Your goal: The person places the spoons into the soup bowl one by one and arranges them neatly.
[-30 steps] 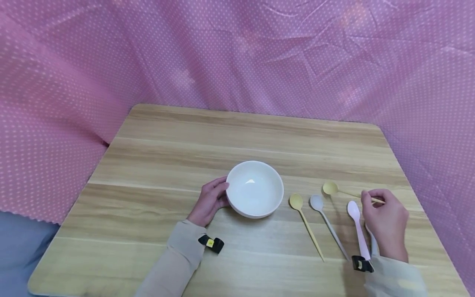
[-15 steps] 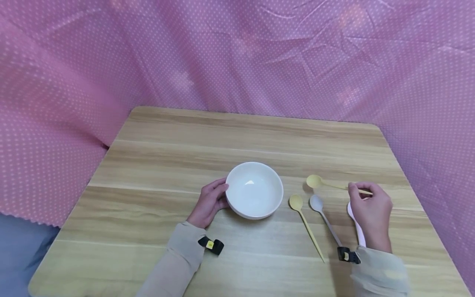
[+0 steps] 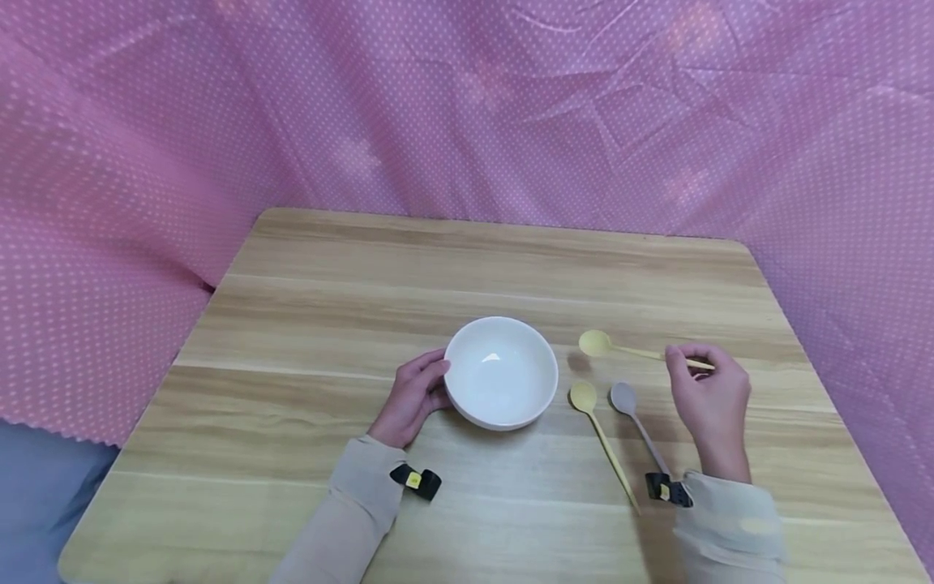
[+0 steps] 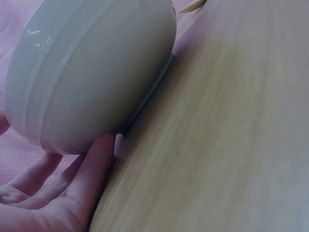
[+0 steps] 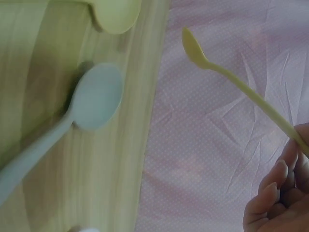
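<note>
Wood-grain table [image 3: 292, 324]; on it: white bowl [image 3: 500, 373], yellow spoon [image 3: 583, 397] near grey spoon [image 3: 623, 398].

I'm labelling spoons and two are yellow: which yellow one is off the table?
The yellow spoon pinched in the right hand, held above the table; the other yellow spoon lies on it, between the bowl and the grey spoon.

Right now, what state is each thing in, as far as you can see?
White bowl: upright, empty, held at its side by the left grip.
Held yellow spoon: off the table, handle pinched in the right grip.
Other yellow spoon: lying on the table.
Grey spoon: lying on the table, handle end hidden.
Pink cloth: hanging, creased.
</note>
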Available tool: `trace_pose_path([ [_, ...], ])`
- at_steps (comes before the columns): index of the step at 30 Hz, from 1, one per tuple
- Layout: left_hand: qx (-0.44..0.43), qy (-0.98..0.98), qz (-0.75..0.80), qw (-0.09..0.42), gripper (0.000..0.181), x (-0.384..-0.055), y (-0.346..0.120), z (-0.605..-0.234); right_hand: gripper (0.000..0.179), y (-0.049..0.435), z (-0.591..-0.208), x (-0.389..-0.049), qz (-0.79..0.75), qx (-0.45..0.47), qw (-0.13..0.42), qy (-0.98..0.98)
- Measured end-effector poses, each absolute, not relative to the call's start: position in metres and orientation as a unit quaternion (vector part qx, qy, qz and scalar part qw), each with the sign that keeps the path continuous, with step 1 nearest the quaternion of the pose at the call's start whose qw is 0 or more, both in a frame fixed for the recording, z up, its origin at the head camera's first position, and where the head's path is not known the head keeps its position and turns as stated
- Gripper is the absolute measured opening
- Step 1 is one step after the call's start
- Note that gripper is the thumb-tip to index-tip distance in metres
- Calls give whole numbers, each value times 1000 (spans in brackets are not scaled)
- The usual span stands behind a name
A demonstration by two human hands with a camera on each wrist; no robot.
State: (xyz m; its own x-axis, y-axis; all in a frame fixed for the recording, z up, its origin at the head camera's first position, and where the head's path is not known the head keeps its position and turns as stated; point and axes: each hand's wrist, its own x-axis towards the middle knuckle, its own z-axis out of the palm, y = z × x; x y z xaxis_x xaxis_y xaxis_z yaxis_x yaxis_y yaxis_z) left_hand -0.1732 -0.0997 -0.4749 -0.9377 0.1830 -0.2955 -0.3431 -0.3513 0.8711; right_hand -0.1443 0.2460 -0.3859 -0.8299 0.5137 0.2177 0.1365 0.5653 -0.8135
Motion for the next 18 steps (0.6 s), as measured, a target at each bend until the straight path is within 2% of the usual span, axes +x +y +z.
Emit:
trace_pose_path([
  [7, -81, 550, 816, 162, 44, -172, -101, -476, 15, 235, -384, -147, 437, -163, 208, -860],
  [18, -72, 550, 816, 160, 46, -173, -99, -475, 14, 226, -379, -147, 437, -141, 215, -862],
])
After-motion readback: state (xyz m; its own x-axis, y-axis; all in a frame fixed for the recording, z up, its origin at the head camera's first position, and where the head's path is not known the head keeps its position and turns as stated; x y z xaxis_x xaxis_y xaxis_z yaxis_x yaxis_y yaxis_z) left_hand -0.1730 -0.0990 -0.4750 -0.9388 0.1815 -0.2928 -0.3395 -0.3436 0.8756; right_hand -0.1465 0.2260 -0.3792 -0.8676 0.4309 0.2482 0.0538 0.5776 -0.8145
